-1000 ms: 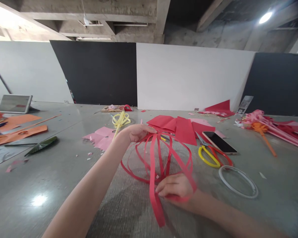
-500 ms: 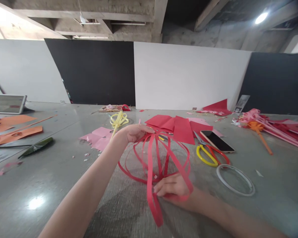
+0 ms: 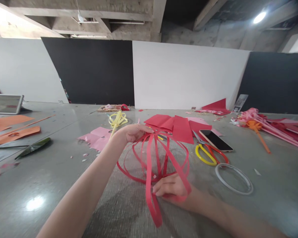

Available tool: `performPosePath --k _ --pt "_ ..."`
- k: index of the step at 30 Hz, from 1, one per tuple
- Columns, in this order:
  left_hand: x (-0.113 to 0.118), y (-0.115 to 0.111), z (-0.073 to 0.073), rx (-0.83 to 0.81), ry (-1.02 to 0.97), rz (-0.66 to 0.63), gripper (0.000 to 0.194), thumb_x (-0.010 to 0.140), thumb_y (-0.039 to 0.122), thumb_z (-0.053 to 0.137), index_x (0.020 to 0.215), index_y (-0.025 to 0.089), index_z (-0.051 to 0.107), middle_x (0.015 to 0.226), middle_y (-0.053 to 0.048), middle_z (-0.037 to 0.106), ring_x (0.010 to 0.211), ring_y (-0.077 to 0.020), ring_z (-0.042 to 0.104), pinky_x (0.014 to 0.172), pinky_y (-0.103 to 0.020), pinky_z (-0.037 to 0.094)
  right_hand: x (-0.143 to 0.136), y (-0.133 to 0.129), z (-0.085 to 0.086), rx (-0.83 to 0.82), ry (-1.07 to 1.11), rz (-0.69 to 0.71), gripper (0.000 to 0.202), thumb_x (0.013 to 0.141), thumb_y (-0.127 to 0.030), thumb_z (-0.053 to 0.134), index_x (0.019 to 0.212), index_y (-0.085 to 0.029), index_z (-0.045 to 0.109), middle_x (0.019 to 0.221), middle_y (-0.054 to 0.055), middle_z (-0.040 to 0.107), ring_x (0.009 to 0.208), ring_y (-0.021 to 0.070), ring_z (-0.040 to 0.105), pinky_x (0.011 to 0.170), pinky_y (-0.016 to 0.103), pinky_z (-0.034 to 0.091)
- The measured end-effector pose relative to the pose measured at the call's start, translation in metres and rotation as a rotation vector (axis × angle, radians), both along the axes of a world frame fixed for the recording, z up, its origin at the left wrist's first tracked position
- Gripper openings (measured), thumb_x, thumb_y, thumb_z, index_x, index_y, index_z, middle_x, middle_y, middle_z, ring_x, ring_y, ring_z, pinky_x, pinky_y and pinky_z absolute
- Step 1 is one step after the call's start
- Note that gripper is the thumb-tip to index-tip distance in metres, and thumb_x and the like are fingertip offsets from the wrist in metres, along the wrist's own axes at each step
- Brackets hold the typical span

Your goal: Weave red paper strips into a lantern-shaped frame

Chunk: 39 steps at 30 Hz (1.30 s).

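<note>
A round cage of red paper strips (image 3: 149,163) stands on the grey table in front of me, its strips joined at the top and curving down. My left hand (image 3: 138,131) pinches the top, where the strips meet. Low inside the near right strips, my right hand (image 3: 170,185) is closed with its fingertips at the base; a strip passes across it, and whatever its fingers grip is partly hidden. One strip loops out toward me beside those fingertips. Behind the cage lie folded red paper sheets (image 3: 182,129) and a small cutter (image 3: 162,137).
Right of the cage are scissors (image 3: 206,155) with yellow and red handles, a phone (image 3: 216,140) and a white tape ring (image 3: 234,178). A yellow paper-strip piece (image 3: 118,119) and pink paper (image 3: 96,138) lie left. Farther left are orange paper (image 3: 27,133), a leaf (image 3: 33,148) and a tablet (image 3: 5,103).
The view has shifted very slightly, so everything sits a little farther left. Both hands keep their places on the red paper cage.
</note>
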<state>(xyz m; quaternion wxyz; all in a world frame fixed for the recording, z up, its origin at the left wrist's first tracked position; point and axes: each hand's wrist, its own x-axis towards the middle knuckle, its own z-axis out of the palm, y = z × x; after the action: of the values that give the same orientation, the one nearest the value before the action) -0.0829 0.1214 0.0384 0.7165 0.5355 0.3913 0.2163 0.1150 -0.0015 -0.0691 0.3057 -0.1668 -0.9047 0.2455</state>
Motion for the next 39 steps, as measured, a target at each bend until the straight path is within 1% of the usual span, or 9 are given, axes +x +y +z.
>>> performPosePath --k 5,11,20,27,31,35,39 --pt "0.0 0.0 0.0 -0.004 -0.007 -0.004 0.022 0.065 0.016 0.064 0.087 0.012 0.064 0.083 -0.006 0.068 0.073 -0.0137 0.061 0.077 -0.027 0.044 0.0 0.0 0.0 0.007 0.015 -0.003 0.015 0.082 -0.019 0.046 0.083 -0.017 0.061 0.091 0.007 0.066 0.084 0.0112 0.061 0.074 0.024 0.048" --pt "0.001 0.0 0.0 0.009 -0.011 -0.01 0.025 0.064 0.017 0.065 0.089 0.012 0.064 0.086 -0.006 0.067 0.075 -0.0146 0.062 0.078 -0.027 0.044 0.0 -0.001 -0.003 -0.018 0.0 -0.01 0.016 0.083 -0.02 0.045 0.086 -0.018 0.061 0.093 0.007 0.066 0.086 0.0112 0.06 0.075 0.025 0.047" --pt "0.001 0.0 0.0 0.016 0.008 -0.02 0.023 0.067 0.017 0.063 0.089 0.012 0.064 0.086 -0.006 0.067 0.076 -0.0141 0.061 0.078 -0.027 0.045 -0.001 -0.003 0.005 0.004 -0.022 -0.023 0.015 0.081 -0.018 0.048 0.081 -0.019 0.063 0.09 0.006 0.068 0.084 0.0117 0.062 0.075 0.024 0.048" --pt "0.001 -0.002 0.002 0.003 0.018 -0.02 0.022 0.067 0.017 0.062 0.088 0.012 0.064 0.085 -0.006 0.068 0.074 -0.014 0.061 0.077 -0.028 0.045 -0.002 -0.003 0.007 0.003 -0.002 -0.017 0.014 0.079 -0.015 0.049 0.077 -0.017 0.063 0.086 0.007 0.069 0.082 0.0124 0.063 0.074 0.024 0.049" --pt "0.002 -0.001 0.001 0.014 0.016 -0.017 0.022 0.066 0.017 0.063 0.088 0.012 0.064 0.088 -0.007 0.067 0.077 -0.0148 0.061 0.077 -0.028 0.044 -0.002 -0.004 0.01 0.01 -0.041 -0.018 0.014 0.079 -0.013 0.049 0.078 -0.016 0.063 0.087 0.007 0.069 0.083 0.0127 0.062 0.075 0.023 0.048" --pt "0.001 0.0 0.0 -0.009 -0.002 -0.023 0.022 0.067 0.016 0.063 0.088 0.012 0.064 0.085 -0.006 0.067 0.076 -0.0141 0.061 0.077 -0.027 0.045 -0.001 -0.007 0.012 0.042 -0.084 -0.03 0.016 0.079 -0.012 0.048 0.081 -0.018 0.062 0.091 0.005 0.068 0.086 0.0114 0.061 0.076 0.022 0.048" --pt "0.001 0.0 0.0 -0.036 -0.019 -0.04 0.024 0.067 0.016 0.062 0.091 0.011 0.063 0.086 -0.006 0.067 0.075 -0.0138 0.061 0.078 -0.027 0.045 0.0 -0.006 0.009 0.053 -0.032 -0.045 0.017 0.081 -0.015 0.046 0.08 -0.017 0.063 0.09 0.006 0.068 0.084 0.0117 0.062 0.075 0.022 0.048"
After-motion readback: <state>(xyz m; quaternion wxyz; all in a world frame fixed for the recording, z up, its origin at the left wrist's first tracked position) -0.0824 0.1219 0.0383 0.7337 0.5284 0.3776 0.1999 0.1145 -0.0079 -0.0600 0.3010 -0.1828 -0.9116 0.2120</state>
